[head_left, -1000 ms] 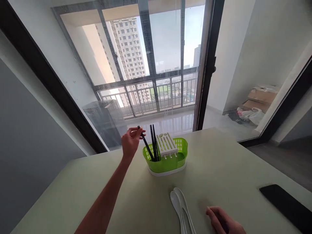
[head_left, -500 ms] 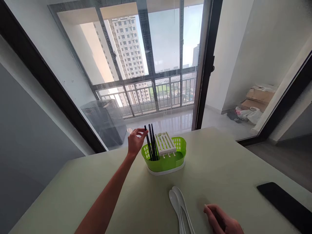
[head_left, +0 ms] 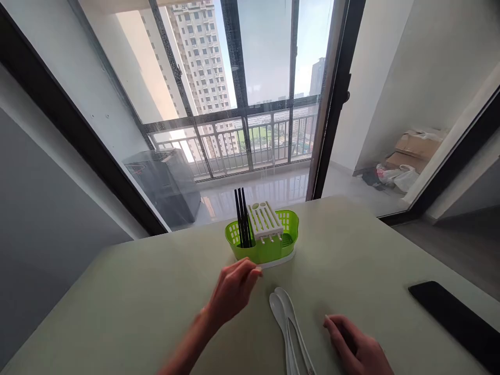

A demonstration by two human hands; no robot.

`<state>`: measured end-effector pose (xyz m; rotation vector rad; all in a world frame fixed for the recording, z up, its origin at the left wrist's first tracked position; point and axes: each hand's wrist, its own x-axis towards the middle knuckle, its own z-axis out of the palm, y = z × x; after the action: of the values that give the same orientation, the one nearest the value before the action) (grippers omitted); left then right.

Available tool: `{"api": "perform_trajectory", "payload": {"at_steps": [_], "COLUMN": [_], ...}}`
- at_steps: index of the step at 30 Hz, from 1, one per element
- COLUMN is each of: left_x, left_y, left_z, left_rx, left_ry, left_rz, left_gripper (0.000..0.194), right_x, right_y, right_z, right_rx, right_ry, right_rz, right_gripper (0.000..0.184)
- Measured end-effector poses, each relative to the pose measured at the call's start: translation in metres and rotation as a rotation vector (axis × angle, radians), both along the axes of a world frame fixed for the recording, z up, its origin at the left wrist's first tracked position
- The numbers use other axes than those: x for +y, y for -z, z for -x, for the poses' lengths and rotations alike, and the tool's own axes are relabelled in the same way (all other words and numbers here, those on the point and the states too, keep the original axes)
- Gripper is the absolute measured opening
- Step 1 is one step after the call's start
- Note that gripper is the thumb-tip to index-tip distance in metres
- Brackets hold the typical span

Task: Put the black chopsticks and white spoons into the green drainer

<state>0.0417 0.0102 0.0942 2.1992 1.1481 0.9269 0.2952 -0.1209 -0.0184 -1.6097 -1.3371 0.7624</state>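
Observation:
Black chopsticks (head_left: 242,219) stand upright in the left compartment of a green utensil basket (head_left: 269,253) with a white slotted rack (head_left: 265,221) across its middle. In front of the basket is my left hand (head_left: 236,286), its fingers curled together with nothing visible in them. It partly covers the basket's lower left edge. Two white spoons (head_left: 287,323) lie side by side on the table, bowls pointing away from me, their handles running out at the bottom of the view. To the right of the spoons my right hand (head_left: 357,346) rests with curled fingers, apparently holding nothing.
The pale table (head_left: 164,297) reaches forward to a glass door in a dark frame (head_left: 330,112). A long black object (head_left: 457,317) lies on the table at the right. Behind the glass are a dark cabinet (head_left: 164,182) and cardboard boxes (head_left: 416,148) with plastic bags.
My left hand brought the chopsticks in its fingers upright beside the others in the basket, let go, and came back toward the spoons. My right hand has hardly moved.

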Motion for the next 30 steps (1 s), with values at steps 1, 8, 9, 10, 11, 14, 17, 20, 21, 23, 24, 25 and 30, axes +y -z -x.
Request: {"api": "perform_trajectory", "payload": {"at_steps": [1, 8, 9, 10, 11, 14, 17, 20, 21, 23, 24, 25, 30], "left_x": [-0.007, -0.007, -0.005, -0.003, -0.002, 0.001, 0.002, 0.002, 0.002, 0.002, 0.002, 0.003, 0.002], "left_y": [0.008, 0.043, 0.044, 0.044, 0.044, 0.045, 0.049, 0.053, 0.054, 0.055, 0.056, 0.056, 0.052], "left_z": [-0.003, -0.015, -0.015, -0.014, -0.013, -0.011, -0.008, -0.006, -0.005, -0.003, -0.002, -0.002, 0.001], "left_rx": [0.098, 0.367, 0.372, 0.371, 0.367, 0.346, 0.305, 0.264, 0.257, 0.256, 0.257, 0.259, 0.257], "left_ry": [0.079, 0.16, 0.177, 0.191, 0.199, 0.211, 0.204, 0.181, 0.174, 0.165, 0.156, 0.146, 0.111], "left_rz": [0.066, 0.145, 0.157, 0.172, 0.186, 0.238, 0.293, 0.329, 0.338, 0.353, 0.358, 0.361, 0.364], "left_gripper": [0.026, 0.019, 0.019, 0.019, 0.02, 0.022, 0.025, 0.027, 0.027, 0.027, 0.027, 0.027, 0.026], "right_x": [0.0, -0.004, -0.004, -0.004, -0.005, -0.005, -0.005, -0.004, -0.004, -0.003, -0.003, -0.003, -0.003], "right_y": [0.0, -0.002, -0.002, -0.003, -0.004, -0.006, -0.006, -0.003, -0.002, 0.002, 0.004, 0.005, 0.009], "right_z": [-0.002, -0.001, 0.001, 0.002, 0.003, 0.004, 0.004, 0.001, 0.0, -0.003, -0.004, -0.005, -0.006], "right_rx": [-0.012, -0.081, -0.075, -0.071, -0.071, -0.079, -0.078, -0.076, -0.076, -0.08, -0.085, -0.09, -0.099], "right_ry": [-0.002, 0.023, 0.045, 0.057, 0.061, 0.063, 0.06, 0.05, 0.037, 0.006, -0.01, -0.021, -0.031], "right_rz": [0.005, 0.022, 0.017, 0.013, 0.009, 0.004, 0.004, 0.019, 0.026, 0.039, 0.044, 0.048, 0.047], "right_gripper": [0.051, 0.051, 0.052, 0.052, 0.053, 0.053, 0.052, 0.051, 0.05, 0.05, 0.049, 0.049, 0.047]}}
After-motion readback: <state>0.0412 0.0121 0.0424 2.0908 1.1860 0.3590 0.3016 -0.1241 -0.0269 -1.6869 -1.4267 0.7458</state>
